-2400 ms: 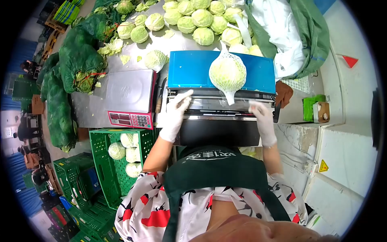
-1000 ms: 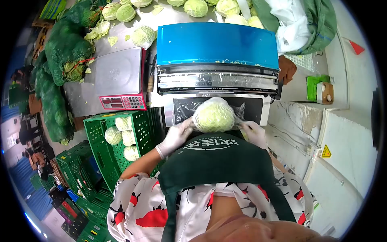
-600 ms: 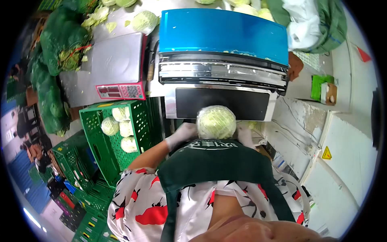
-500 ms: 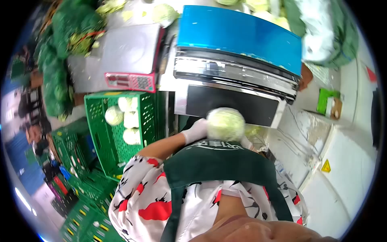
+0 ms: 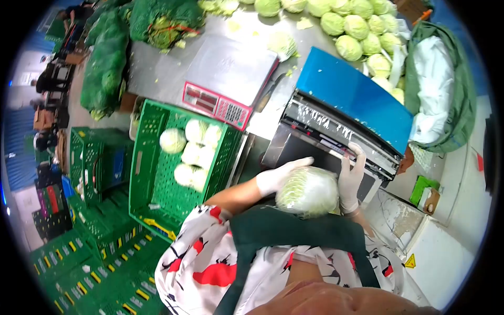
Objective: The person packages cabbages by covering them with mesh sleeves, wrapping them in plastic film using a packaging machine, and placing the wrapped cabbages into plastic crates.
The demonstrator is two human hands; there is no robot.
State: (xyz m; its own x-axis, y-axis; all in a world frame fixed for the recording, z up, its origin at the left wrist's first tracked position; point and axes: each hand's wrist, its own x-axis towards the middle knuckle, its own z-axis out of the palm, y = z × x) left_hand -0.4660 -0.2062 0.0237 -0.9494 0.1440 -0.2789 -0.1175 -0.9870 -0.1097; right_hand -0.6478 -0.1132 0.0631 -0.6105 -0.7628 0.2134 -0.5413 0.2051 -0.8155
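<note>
A pale green cabbage with a shiny, film-like surface is in front of my dark green apron, over the near edge of the wrapping machine. My left hand, in a white glove, cups its left side with the fingers along the top. My right hand, also gloved, is just right of the cabbage, its fingers raised and apart near the machine's front bar. Whether the right palm touches the cabbage is hard to tell. The machine has a blue cover and a dark front plate.
A green crate to the left holds several cabbages. Behind it stands a scale with a pink-edged keypad, beside a knife. Piled cabbages and green net sacks lie further back. Stacked green crates stand lower left.
My view has turned, bringing more of the crate and the cabbage pile into sight. My right hand, mostly hidden behind the cabbage before, now shows with raised fingers. My left hand stays on the cabbage.
</note>
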